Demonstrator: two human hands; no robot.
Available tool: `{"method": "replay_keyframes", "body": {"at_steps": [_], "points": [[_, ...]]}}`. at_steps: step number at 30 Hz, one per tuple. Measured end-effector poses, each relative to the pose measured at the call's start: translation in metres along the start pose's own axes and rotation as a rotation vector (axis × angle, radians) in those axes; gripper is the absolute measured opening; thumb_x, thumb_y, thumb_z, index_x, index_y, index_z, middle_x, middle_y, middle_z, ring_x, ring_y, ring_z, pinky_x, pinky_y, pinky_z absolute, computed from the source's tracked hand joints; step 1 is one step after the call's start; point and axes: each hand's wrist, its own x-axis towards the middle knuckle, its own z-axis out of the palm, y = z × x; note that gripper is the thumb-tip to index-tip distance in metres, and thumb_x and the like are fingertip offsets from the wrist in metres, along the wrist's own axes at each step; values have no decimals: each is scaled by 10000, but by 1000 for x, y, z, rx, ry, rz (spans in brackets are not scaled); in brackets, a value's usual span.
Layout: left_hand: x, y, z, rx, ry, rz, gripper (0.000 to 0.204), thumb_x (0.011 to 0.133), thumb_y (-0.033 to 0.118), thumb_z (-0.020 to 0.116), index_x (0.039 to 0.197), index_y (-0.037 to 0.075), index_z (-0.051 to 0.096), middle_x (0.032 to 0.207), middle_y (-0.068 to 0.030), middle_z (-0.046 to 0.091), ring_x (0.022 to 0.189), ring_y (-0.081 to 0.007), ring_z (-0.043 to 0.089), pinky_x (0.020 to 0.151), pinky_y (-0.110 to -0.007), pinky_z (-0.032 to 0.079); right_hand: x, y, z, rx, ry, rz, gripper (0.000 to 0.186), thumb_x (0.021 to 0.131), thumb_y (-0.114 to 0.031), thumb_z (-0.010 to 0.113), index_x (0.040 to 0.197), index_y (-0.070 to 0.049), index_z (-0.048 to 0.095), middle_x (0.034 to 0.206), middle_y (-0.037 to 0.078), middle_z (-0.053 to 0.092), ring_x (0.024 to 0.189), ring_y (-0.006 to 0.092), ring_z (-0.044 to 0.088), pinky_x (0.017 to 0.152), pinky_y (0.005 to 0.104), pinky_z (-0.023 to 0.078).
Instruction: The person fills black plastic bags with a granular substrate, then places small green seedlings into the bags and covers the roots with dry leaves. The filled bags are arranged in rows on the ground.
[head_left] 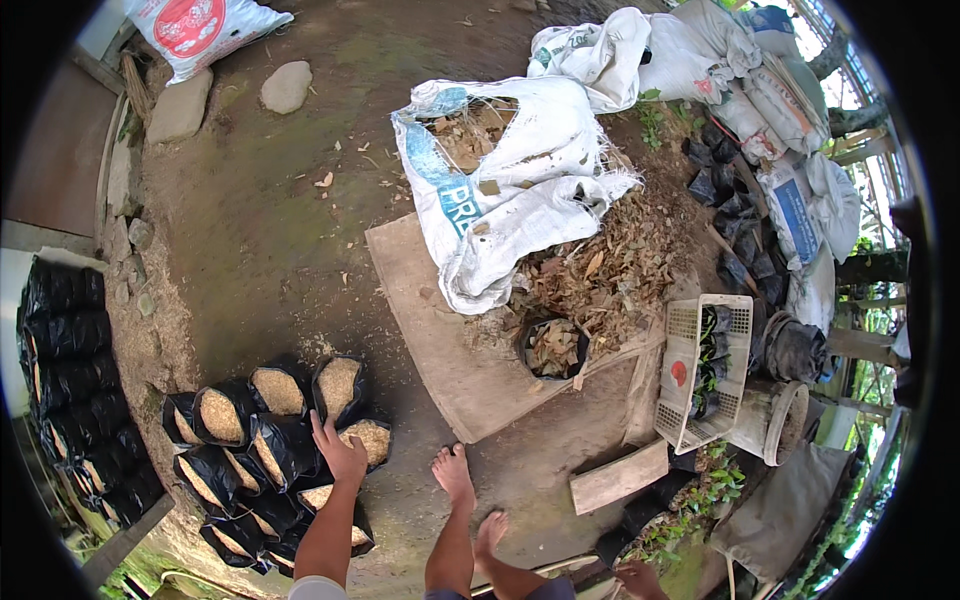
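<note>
My left hand (342,455) reaches over a cluster of black plastic planting bags filled with pale husks. Its fingers are stretched out, close beside one upright husk-filled bag (366,441) and just below another bag (338,386). Whether the fingertips touch a bag I cannot tell. More filled bags (283,450) stand or lean to the left of the hand. At the lower edge, my right hand (638,578) shows only in part, near some green plants, and its fingers are hard to make out. Both my bare feet stand on the ground between the hands.
A wooden board (420,330) bears a heap of dry leaves (610,265), a leaf-filled black bag (553,348) and a torn white sack (540,120). At right stand a plastic crate (748,370) and a bucket (790,425). Black bags (70,370) are stacked far left.
</note>
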Motion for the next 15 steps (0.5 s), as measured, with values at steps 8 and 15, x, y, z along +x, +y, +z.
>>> {"method": "replay_keyframes", "body": {"at_steps": [8, 15], "points": [[-57, 58, 30, -429, -529, -6, 463, 870, 91, 681, 1315, 6, 581, 1482, -270, 513, 1360, -418, 527, 1127, -458, 437, -8, -86, -87, -404, 250, -186, 261, 972, -197, 639, 1163, -29, 699, 1106, 181, 733, 942, 290, 703, 834, 420, 569], [-151, 112, 127, 360, -541, -109, 253, 996, 96, 514, 1232, 95, 606, 1218, -171, 665, 1148, -334, 657, 972, -434, 518, 165, -233, -65, -727, 314, -294, 274, 1000, -212, 565, 1187, -36, 661, 1163, 219, 682, 1063, 346, 650, 903, 471, 536]]}}
